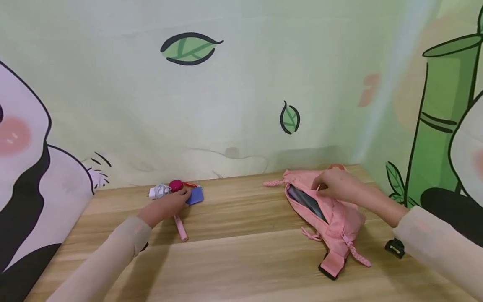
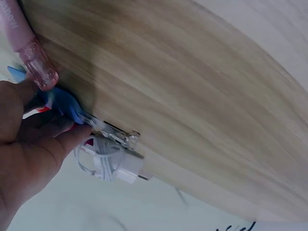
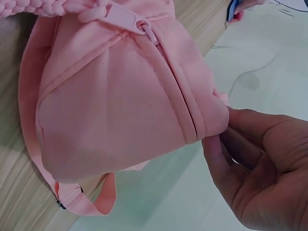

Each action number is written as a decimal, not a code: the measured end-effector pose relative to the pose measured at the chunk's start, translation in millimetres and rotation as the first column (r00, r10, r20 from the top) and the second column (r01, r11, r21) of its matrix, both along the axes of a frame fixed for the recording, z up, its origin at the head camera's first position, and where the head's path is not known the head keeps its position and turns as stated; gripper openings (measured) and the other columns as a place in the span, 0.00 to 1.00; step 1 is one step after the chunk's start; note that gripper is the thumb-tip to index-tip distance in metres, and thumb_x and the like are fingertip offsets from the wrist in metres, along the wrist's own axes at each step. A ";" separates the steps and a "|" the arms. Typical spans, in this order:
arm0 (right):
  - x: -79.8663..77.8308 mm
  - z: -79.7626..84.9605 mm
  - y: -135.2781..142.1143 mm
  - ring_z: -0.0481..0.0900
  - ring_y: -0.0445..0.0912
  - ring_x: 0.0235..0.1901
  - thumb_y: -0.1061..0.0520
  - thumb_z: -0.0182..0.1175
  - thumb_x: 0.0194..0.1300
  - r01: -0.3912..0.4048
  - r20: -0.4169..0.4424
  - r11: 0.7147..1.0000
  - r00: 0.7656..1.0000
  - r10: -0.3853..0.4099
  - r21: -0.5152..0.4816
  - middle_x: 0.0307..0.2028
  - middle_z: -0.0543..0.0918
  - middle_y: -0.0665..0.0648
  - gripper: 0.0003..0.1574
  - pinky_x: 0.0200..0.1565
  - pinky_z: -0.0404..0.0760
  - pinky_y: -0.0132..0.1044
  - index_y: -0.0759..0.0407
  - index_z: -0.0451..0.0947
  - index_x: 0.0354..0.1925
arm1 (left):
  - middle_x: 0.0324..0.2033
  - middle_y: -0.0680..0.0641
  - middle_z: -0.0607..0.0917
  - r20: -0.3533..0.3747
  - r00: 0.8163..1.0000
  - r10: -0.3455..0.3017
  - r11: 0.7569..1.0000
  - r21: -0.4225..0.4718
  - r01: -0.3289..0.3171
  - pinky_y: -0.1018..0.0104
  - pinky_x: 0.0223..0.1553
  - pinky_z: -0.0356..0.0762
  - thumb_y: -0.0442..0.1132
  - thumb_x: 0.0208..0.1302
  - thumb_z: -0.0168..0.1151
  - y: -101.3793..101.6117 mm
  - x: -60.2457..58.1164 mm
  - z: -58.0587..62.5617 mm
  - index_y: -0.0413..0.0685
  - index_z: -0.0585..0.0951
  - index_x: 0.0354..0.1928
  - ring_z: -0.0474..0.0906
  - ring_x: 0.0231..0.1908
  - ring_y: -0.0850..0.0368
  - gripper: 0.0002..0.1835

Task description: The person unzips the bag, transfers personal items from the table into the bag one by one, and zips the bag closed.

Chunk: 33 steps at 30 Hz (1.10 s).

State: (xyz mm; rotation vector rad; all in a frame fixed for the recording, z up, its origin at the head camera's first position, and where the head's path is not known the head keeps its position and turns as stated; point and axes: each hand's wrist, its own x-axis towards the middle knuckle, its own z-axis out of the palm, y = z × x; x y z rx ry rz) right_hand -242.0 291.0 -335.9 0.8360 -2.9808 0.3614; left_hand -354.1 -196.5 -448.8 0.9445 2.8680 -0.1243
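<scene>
The left hand reaches into a small cluster at the back left. Its fingers pinch the edge of a blue flat square. Beside the hand are a white charger with a wound cable, a round magenta item and a thin orange-red item. A pink tube with a clear end lies nearer the front. A small metal item shows by the fingertips in the left wrist view. The right hand pinches the upper edge of a pink bag, whose unzipped opening shows a dark grey inside.
Wooden tabletop stretches between the cluster and the bag. Braided zipper pulls and a strap trail from the bag toward the front. A black buckle lies under the right forearm. A printed cloth hangs behind the table.
</scene>
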 end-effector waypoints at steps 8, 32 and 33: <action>1.3 0.4 0.8 0.81 0.40 0.28 0.63 0.68 0.54 -0.024 -0.047 1.000 0.999 0.023 -0.011 0.29 0.85 0.50 0.07 0.34 0.80 0.37 0.59 0.85 0.35 | 0.59 0.26 0.68 -0.105 0.991 -0.083 0.996 -0.050 0.078 0.48 0.54 0.72 0.36 0.69 0.54 3.1 4.8 2.8 0.27 0.65 0.62 0.71 0.56 0.33 0.25; -1.0 -9.4 -1.0 0.79 0.42 0.29 0.60 0.69 0.54 -0.002 -0.094 0.999 0.996 0.006 0.039 0.26 0.83 0.46 0.06 0.35 0.77 0.40 0.55 0.86 0.33 | 0.45 0.32 0.77 -0.207 0.953 -0.221 0.975 -0.067 0.212 0.53 0.46 0.78 0.27 0.63 0.55 0.5 7.8 -1.0 0.27 0.71 0.54 0.78 0.44 0.43 0.18; -1.2 -9.4 -0.6 0.79 0.42 0.29 0.60 0.69 0.54 0.003 -0.094 0.999 0.996 0.001 0.037 0.26 0.83 0.46 0.06 0.35 0.77 0.40 0.55 0.86 0.33 | 0.43 0.34 0.77 -0.222 0.947 -0.233 0.972 -0.070 0.223 0.54 0.45 0.79 0.26 0.62 0.55 0.9 8.0 -0.7 0.27 0.71 0.53 0.79 0.42 0.44 0.17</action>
